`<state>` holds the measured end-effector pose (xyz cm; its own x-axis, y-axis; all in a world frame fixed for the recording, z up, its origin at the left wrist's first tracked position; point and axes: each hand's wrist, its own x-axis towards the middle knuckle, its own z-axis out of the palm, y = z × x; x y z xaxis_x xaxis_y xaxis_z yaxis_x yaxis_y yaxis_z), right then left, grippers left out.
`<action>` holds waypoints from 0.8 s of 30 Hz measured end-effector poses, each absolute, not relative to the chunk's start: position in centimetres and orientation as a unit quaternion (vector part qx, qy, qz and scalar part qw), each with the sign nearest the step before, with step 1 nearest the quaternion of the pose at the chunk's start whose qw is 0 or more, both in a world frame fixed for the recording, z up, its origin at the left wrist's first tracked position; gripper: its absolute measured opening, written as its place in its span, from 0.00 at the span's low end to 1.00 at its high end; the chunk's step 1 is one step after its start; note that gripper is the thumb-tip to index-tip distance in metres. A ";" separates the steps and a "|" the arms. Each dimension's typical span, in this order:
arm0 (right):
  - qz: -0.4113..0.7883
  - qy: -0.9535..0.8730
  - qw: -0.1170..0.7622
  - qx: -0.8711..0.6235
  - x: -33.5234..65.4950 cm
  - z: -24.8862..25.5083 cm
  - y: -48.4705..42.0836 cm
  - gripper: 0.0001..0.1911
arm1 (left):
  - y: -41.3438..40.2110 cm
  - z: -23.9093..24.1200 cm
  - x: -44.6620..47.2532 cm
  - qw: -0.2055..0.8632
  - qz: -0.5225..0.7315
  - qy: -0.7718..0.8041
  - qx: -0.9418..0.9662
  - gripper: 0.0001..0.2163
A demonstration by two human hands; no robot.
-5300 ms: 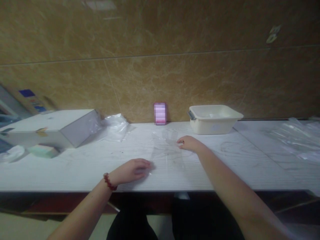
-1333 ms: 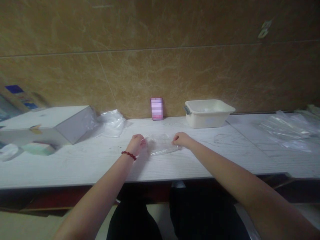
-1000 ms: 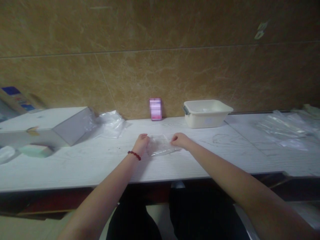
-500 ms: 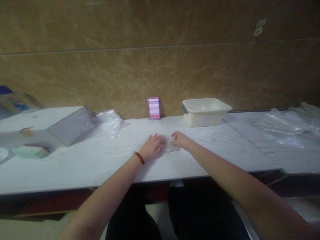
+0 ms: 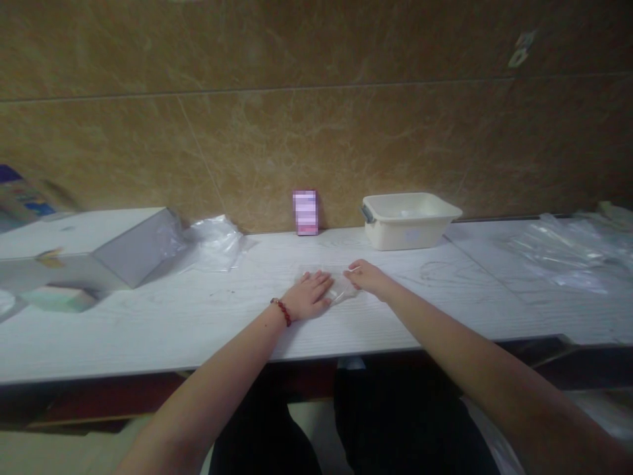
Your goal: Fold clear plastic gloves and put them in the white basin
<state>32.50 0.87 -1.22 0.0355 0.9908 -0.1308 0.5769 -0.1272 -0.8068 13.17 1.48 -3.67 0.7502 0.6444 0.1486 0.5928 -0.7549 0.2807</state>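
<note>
A small folded clear plastic bag (image 5: 340, 288) lies on the white table (image 5: 198, 316), near its middle. My left hand (image 5: 310, 296), with a red bead bracelet at the wrist, lies flat on the bag's left part with fingers stretched out. My right hand (image 5: 364, 276) rests at the bag's right edge, fingers curled and pinching the plastic. Most of the bag is hidden under my left hand.
A cream plastic tub (image 5: 409, 220) and a small pink box (image 5: 305, 212) stand at the tiled wall. A white carton (image 5: 84, 247) and crumpled clear plastic (image 5: 213, 241) sit at the left. More clear plastic sheets (image 5: 568, 254) lie at the right.
The bag, spread out long before, is now folded small. My left hand has moved from the bag's left edge onto its top and flattened. My right hand stayed at the right edge.
</note>
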 end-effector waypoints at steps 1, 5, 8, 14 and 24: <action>0.371 -0.590 0.279 -0.661 32.8 -1.1 0.3 0.16 | 1.4 -3.7 13.2 0.104 0.118 0.333 0.930 0.23; 0.425 -0.588 0.254 -0.640 33.4 -0.8 -1.7 0.19 | 1.3 -3.5 13.2 0.104 0.114 0.337 0.929 0.23; 0.463 -0.578 0.274 -0.614 32.8 -0.9 -2.6 0.18 | 1.2 -3.4 13.2 0.118 0.116 0.339 0.926 0.23; 0.453 -0.582 0.282 -0.613 31.7 -1.4 -2.8 0.12 | 1.4 -3.8 13.1 0.110 0.128 0.333 0.928 0.24; 0.314 -0.648 0.156 -0.676 32.1 -1.2 -2.3 0.13 | 1.0 -3.5 13.1 0.109 0.112 0.330 0.931 0.26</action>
<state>32.13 -2.33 -1.21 -0.0380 0.9742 -0.2223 0.7785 -0.1105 -0.6178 13.12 1.04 -3.54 0.7568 0.6391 0.1369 0.5903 -0.7583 0.2768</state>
